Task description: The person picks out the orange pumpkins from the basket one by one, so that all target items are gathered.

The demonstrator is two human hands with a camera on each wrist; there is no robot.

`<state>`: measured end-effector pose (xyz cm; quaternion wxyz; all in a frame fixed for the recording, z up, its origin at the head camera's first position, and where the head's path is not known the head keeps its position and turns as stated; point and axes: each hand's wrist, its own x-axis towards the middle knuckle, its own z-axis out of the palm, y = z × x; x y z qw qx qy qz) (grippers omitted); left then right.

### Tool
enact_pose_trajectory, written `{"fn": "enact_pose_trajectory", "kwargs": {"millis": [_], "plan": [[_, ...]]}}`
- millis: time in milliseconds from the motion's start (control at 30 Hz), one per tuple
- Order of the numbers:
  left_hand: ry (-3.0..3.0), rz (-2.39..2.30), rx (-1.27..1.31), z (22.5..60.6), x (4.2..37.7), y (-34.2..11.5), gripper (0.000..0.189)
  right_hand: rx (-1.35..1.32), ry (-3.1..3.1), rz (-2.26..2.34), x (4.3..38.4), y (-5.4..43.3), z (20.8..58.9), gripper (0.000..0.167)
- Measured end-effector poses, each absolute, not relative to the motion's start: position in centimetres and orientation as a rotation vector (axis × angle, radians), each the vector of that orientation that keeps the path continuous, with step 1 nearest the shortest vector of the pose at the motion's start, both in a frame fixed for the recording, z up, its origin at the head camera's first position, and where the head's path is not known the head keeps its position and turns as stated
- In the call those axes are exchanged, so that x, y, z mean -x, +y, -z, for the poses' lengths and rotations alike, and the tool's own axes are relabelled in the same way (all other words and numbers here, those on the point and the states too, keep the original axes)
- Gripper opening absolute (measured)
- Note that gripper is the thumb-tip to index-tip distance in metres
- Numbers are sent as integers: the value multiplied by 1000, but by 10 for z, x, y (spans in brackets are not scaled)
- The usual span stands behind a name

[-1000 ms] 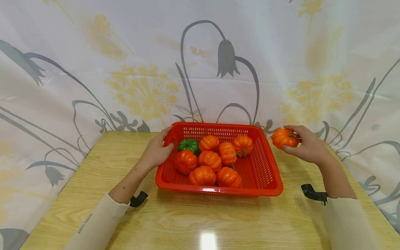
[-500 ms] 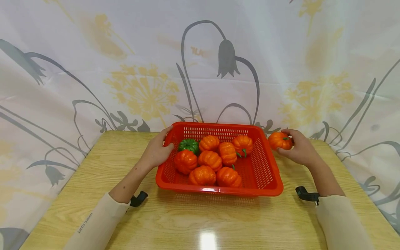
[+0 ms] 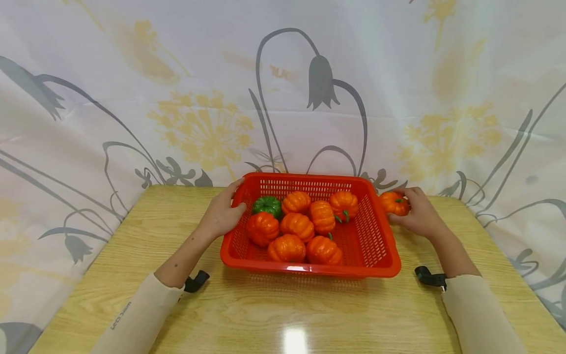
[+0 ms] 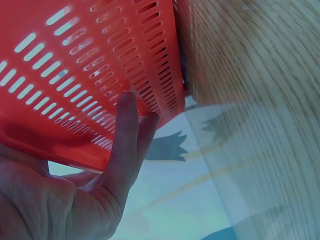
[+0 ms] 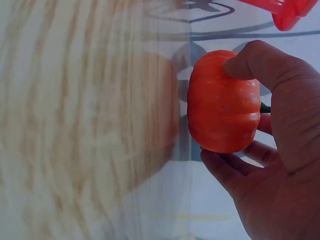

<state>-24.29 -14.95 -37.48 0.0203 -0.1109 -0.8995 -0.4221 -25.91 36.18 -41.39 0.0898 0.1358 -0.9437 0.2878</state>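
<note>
My left hand (image 3: 223,214) grips the left rim of a red plastic basket (image 3: 265,266). In the left wrist view its fingers lie along the slotted outer wall (image 4: 30,15). Inside the basket sit several small orange pumpkins (image 3: 297,227) and one green pumpkin (image 3: 267,207). Just outside the basket's right rim, my right hand (image 3: 417,214) holds another orange pumpkin (image 3: 392,202) between thumb and fingers. The right wrist view shows this pumpkin (image 5: 222,102) with its green stem toward the palm, close to the table surface.
The basket stands on a light wood table (image 3: 309,309). A patterned cloth (image 3: 283,98) with grey and yellow flowers hangs behind the table. Black wrist devices (image 3: 196,281) are worn on both arms.
My right hand has moved left and lower with the orange pumpkin, toward the table beside the basket. The left hand and the basket have stayed in place.
</note>
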Motion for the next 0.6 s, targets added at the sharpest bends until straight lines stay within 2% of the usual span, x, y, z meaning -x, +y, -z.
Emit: {"fn": "enact_pose_trajectory", "kwargs": {"millis": [267,600], "plan": [[-2789,1313,339,375,243,-150,69,-425,-2826,-819,263,361,416,71],[-2788,1309,350,376,243,-151,68,-425,-2859,-867,264,361,419,68]]}}
